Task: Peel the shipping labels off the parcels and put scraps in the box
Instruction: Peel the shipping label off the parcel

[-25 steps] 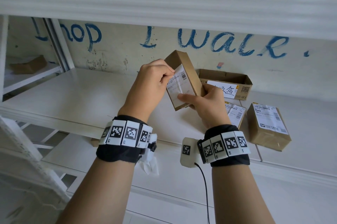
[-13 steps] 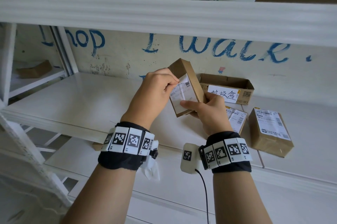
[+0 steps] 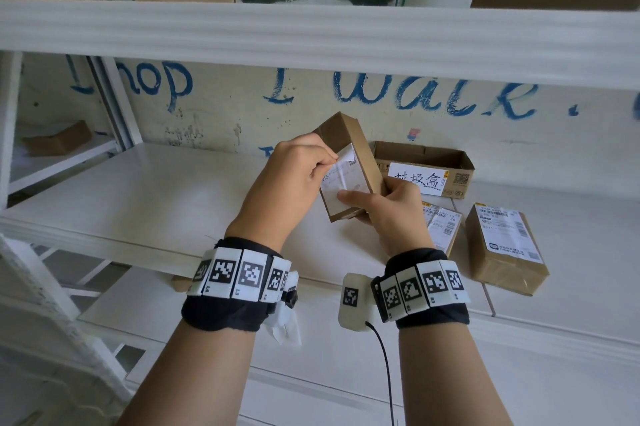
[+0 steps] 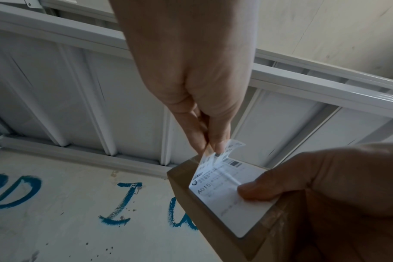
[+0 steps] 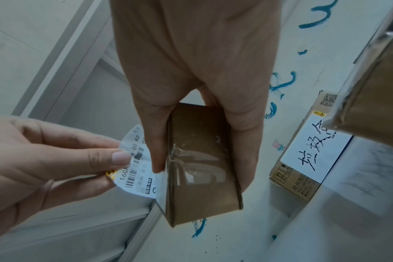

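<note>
The shipping label point(image 4: 227, 191) is partway off the small brown parcel point(image 3: 349, 162), which is held up in the air above the white shelf point(image 3: 138, 197). Top corner is lifted and curling back, the lower part looks stuck flat to the cardboard. The left hand point(image 3: 294, 176) has that loose corner pinched between thumb and fingers point(image 5: 121, 157), and the right hand point(image 3: 391, 210) is wrapped round the parcel from behind with its thumb pressed flat on the stuck half of the label.

My guess on handling: thin paper sticker, basically weightless, floppy, and it'll tear if you yank it from one corner. Better to pull low and slow along the face of the box, and re-grip closer to the peel line as it comes away. The parcel itself looks light and stiff enough to hold one-handed, though the glossy tape on its side could be a bit slippery.

Just behind the hands sits the open scrap box point(image 3: 457, 162) with a handwritten white sign on its front, so the drop-off is close by. Two more parcels with labels on lie on the shelf to the right: one point(image 3: 440, 228) mostly hidden behind the right wrist, the other point(image 3: 505, 249) out in the open. So plenty left to do, I'd say.
</note>
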`<state>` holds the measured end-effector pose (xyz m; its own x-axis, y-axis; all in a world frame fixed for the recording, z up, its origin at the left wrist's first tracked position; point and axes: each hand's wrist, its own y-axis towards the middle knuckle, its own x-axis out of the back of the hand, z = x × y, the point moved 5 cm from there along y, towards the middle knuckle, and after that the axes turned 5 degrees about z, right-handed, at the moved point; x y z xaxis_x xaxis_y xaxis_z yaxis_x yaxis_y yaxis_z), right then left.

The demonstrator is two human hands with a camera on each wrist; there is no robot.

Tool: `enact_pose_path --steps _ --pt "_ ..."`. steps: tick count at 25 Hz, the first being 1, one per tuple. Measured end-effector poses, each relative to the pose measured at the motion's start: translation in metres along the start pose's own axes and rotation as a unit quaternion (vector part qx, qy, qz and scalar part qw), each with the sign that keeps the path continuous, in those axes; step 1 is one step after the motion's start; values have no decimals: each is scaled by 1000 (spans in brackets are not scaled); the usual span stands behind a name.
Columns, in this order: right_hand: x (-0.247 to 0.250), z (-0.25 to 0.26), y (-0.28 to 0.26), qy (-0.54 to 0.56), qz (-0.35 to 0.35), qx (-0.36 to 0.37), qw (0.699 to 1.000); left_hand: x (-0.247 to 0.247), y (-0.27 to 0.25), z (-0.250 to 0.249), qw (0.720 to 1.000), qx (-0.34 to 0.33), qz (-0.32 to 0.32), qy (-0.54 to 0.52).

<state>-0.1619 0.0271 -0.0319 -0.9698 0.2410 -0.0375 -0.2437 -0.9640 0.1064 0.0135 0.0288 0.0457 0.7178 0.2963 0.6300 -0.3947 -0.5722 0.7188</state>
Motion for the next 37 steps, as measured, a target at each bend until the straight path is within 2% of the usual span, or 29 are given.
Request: enact_pose_path --steps 14,37 --pt "-9 5 -2 52 7 -10 999 9 -2 1 1000 -5 4 5" --pt "-12 6 3 54 11 -25 998 13 -4 7 1000 10 -3 -21"
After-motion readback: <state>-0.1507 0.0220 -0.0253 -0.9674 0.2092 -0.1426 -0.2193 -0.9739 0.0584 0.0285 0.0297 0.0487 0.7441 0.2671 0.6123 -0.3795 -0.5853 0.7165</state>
